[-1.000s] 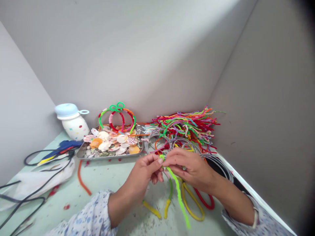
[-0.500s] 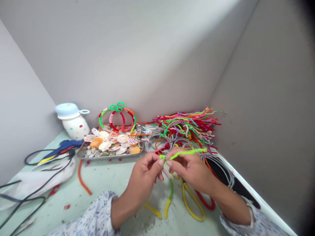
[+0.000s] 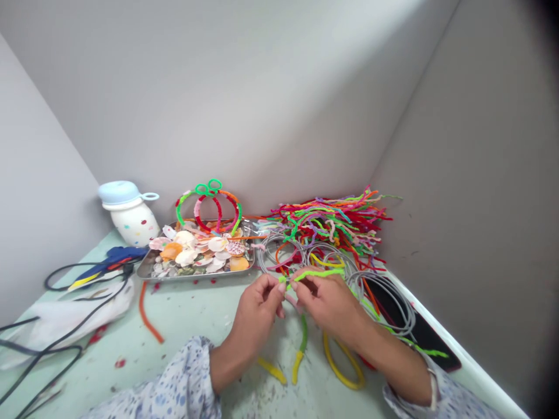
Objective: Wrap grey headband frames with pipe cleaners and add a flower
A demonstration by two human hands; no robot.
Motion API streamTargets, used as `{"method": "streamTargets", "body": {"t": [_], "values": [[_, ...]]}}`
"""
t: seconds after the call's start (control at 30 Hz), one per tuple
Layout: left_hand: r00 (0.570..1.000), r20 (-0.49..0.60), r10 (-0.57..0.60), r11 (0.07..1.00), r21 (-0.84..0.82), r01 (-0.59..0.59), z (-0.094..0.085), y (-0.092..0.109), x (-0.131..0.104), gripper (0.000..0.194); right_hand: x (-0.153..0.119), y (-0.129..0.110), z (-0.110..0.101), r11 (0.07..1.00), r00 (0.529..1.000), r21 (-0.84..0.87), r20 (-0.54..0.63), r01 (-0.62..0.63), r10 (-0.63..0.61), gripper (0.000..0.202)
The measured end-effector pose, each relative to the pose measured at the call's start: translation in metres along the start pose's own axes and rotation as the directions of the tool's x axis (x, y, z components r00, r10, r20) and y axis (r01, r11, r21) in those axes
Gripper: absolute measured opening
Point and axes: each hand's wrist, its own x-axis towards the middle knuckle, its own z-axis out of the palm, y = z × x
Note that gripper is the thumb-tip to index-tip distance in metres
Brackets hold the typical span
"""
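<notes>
your left hand and right hand both pinch closed on the green pipe cleaner; the free end at 3 o'clock may snag the wire rings.

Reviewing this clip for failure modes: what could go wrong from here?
1. The lime pipe cleaner is pinched only at fingertips of left hand and right hand; it may slip.
2. Its free length trails over the grey wire rings and could snag.
3. Loose yellow loop under the right forearm may get dragged.
</notes>
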Motion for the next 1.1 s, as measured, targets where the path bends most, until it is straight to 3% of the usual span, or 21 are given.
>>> {"method": "streamTargets", "body": {"t": [0.2,0.33,0.57,0.7,0.83,0.97,1.03,1.1], "values": [[0.999,-0.031,-0.006,1.0,-0.002,0.006,-0.001,-0.02,0.0,0.024,-0.003,0.018,0.025,0.965,0.97,-0.159,-0.093,0.207,-0.223,0.02],[0.999,-0.019,-0.033,0.999,-0.041,0.033,-0.002,-0.024,0.003,0.025,-0.008,0.03,0.037,0.934,0.945,-0.23,-0.117,0.273,-0.304,0.018],[0.996,0.041,-0.074,0.989,-0.125,0.079,-0.001,-0.022,0.004,0.026,-0.009,0.041,0.038,0.848,0.878,-0.326,-0.096,0.417,-0.468,0.02],[0.998,0.038,-0.058,0.991,-0.121,0.062,-0.002,-0.021,0.005,0.027,-0.008,0.044,0.037,0.822,0.86,-0.362,-0.095,0.44,-0.502,0.021],[0.999,0.008,-0.049,0.995,-0.086,0.049,0.0,-0.02,0.004,0.026,-0.009,0.043,0.04,0.911,0.908,-0.177,-0.136,0.372,-0.397,0.025],[0.998,-0.027,-0.052,0.996,-0.071,0.05,0.0,-0.021,0.004,0.026,-0.007,0.038,0.043,0.967,0.969,0.17,-0.188,0.19,-0.157,0.02],[0.997,-0.062,-0.041,0.998,-0.043,0.038,-0.001,-0.022,0.004,0.026,-0.005,0.036,0.042,0.914,0.992,0.406,-0.12,0.016,0.036,0.016],[0.995,-0.095,-0.022,1.0,0.009,0.023,-0.002,-0.022,0.004,0.024,-0.002,0.035,0.04,0.793,0.985,0.587,0.044,-0.161,0.167,0.018]]}}
